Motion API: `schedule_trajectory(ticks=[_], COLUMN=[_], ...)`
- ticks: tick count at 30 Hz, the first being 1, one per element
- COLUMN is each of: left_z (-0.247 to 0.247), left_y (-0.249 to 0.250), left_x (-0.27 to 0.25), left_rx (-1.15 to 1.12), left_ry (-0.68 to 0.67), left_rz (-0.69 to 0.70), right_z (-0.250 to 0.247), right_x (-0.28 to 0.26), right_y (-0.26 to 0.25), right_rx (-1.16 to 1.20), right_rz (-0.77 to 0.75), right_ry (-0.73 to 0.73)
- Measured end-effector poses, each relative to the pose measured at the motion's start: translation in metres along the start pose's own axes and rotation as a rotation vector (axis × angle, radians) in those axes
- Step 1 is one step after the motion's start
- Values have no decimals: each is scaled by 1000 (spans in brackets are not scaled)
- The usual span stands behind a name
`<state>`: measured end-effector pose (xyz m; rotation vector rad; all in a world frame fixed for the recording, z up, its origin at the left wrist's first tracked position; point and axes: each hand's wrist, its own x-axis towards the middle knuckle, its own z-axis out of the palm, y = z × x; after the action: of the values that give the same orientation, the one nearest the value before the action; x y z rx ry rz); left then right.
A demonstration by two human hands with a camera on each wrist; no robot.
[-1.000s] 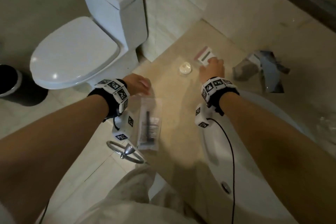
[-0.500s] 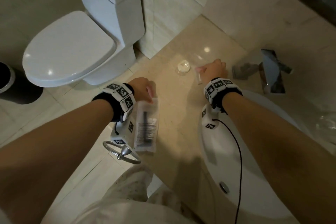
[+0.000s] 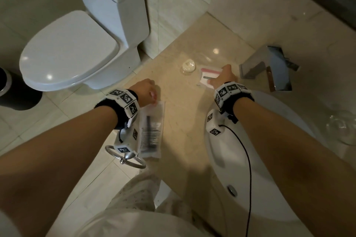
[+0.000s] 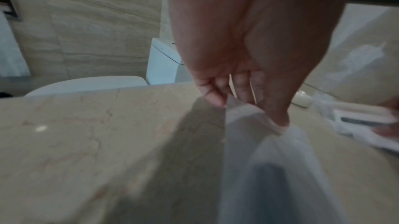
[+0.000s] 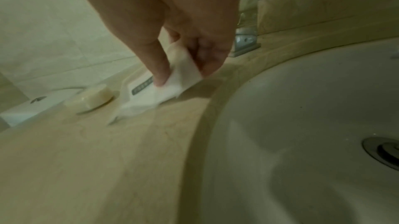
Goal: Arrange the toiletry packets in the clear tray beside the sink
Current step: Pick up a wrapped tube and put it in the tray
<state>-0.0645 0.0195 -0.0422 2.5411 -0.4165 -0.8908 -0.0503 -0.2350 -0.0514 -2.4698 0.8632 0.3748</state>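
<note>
My left hand (image 3: 153, 98) pinches the top edge of a long clear packet (image 3: 151, 131) with a dark stick inside, which hangs over the counter's front edge. The left wrist view shows thumb and fingers (image 4: 248, 113) pinching that packet (image 4: 270, 159). My right hand (image 3: 215, 80) pinches a white packet with a pink band (image 3: 209, 75), low on the counter by the faucet. In the right wrist view the thumb and fingers (image 5: 181, 75) clamp its near end (image 5: 155, 94). A round soap (image 3: 188, 65) lies just left of it. A faint clear tray rim (image 4: 319, 90) shows behind them.
The white sink basin (image 3: 250, 179) lies under my right forearm, and the chrome faucet (image 3: 273, 67) stands right of my right hand. A towel ring (image 3: 125, 157) juts out below the counter edge. The toilet (image 3: 77, 50) and a black bin (image 3: 11, 92) are at left.
My right hand has brought the white packet down from a raised, tilted hold to lie low on the counter beside the soap. My left hand still holds the long packet in about the same place.
</note>
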Motion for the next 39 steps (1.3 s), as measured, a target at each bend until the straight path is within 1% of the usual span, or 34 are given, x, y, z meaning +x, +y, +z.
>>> schedule_trajectory(ticks=[2, 4, 6, 9, 12, 15, 19, 23, 26, 30, 33, 36, 39], left_z=[-6, -11, -13, -12, -8, -1, 15, 39, 60, 95, 119, 142, 163], left_y=[7, 15, 30, 57, 91, 131, 177, 228, 270, 325, 360, 386, 405], left_x=[-4, -6, -6, -6, -5, -6, -10, -17, -24, -33, -41, -48, -47], left_rx=[-151, -227, -254, -281, -303, -288, -289, -298, -231, -162, -136, -132, -130], left_ry=[-5, -14, -30, -47, -43, -45, -129, -198, -222, -284, -276, -261, -258], left_rz=[-2, 3, 28, 26, 47, 94, 150, 246, 314, 365, 432, 486, 511], right_z=[-2, -7, -21, -38, -58, -76, -98, -129, -150, -171, -180, -186, -189], right_x=[-4, -9, -18, -32, -49, -66, -87, -113, -130, -155, -173, -187, -199], right_y=[5, 7, 10, 12, 21, 42, 88, 150, 203, 275, 317, 355, 388], right_rx=[55, 94, 140, 213, 247, 241, 296, 391, 399, 513, 657, 809, 813], right_rz=[-46, -116, -173, -223, -259, -285, -285, -239, -177, -89, -27, 85, 203], right_ry=[-9, -50, -80, -112, -189, -221, -178, -132, -58, 74, 99, 97, 149])
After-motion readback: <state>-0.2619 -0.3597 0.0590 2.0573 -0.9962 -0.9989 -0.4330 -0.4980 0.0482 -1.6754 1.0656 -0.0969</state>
